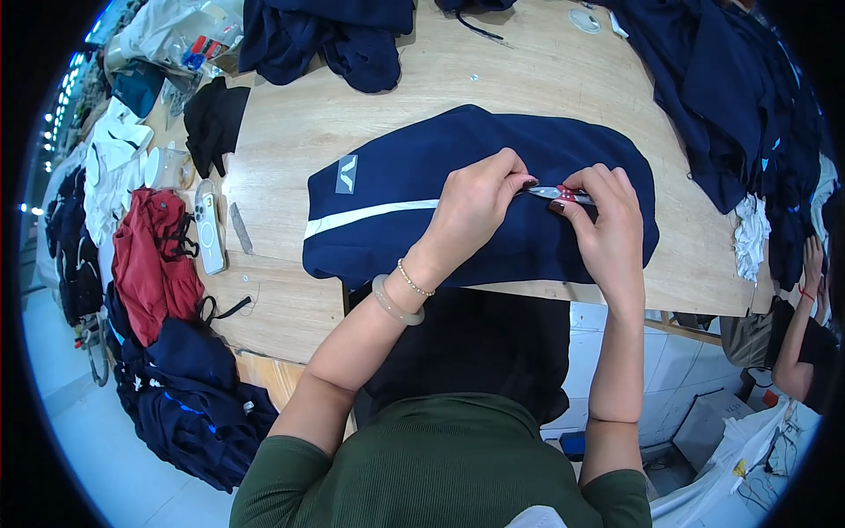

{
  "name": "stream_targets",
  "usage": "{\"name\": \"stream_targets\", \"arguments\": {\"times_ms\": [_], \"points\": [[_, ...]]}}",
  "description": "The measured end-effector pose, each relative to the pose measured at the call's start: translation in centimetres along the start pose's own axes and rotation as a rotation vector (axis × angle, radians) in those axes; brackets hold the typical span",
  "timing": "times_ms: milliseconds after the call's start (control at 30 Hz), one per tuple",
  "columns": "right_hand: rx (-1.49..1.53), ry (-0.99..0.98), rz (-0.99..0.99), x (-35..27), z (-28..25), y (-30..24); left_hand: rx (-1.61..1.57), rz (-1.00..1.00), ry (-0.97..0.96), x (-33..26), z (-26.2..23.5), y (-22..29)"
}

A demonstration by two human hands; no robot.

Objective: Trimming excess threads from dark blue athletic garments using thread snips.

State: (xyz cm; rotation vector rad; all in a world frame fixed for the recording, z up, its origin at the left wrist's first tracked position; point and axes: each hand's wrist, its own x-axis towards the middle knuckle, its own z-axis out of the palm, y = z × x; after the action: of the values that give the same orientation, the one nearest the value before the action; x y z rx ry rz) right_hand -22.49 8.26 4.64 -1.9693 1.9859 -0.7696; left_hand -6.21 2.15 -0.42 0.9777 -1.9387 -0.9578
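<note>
A navy garment (414,172) with a white stripe (370,213) and a grey patch (347,174) lies spread on the wooden table before me. My left hand (475,198) rests over it, thumb and forefinger pinched together at the stripe's right end; whether fabric or a thread is between them is too small to tell. In my right hand (607,211) is a pair of small thread snips (547,192), partly red, gripped between thumb and fingers. The blades point left, and their tips meet my left fingertips just above the cloth.
More navy garments lie at the far edge (326,40) and on the right (713,97). To the left are a phone (209,231), a grey strip (240,229), black cloth (213,123) and a red garment (154,264). Another person's arm (801,343) shows at right.
</note>
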Motion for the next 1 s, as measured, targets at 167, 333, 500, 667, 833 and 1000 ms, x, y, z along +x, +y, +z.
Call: {"name": "stream_targets", "arguments": {"times_ms": [167, 333, 500, 667, 833, 1000], "points": [[-0.002, -0.01, 0.005, 0.15, 0.0, -0.13, 0.003, 0.002, 0.001, 0.03, -0.11, 0.2], [-0.004, -0.008, -0.019, 0.28, 0.09, -0.17, 0.011, 0.031, 0.002, 0.0, -0.06, 0.05], [0.001, -0.017, -0.01, 0.23, 0.13, -0.05, 0.007, 0.038, -0.001, -0.11, -0.02, 0.05], [-0.001, -0.023, -0.016, 0.3, 0.02, -0.16, 0.029, 0.05, 0.001, -0.09, -0.03, 0.08], [-0.015, -0.029, -0.017, 0.33, -0.05, -0.26, 0.016, 0.06, 0.011, -0.12, -0.07, 0.11], [-0.07, -0.044, -0.039, 0.47, -0.16, -0.35, 0.036, 0.077, 0.012, -0.19, 0.04, -0.09]]}}
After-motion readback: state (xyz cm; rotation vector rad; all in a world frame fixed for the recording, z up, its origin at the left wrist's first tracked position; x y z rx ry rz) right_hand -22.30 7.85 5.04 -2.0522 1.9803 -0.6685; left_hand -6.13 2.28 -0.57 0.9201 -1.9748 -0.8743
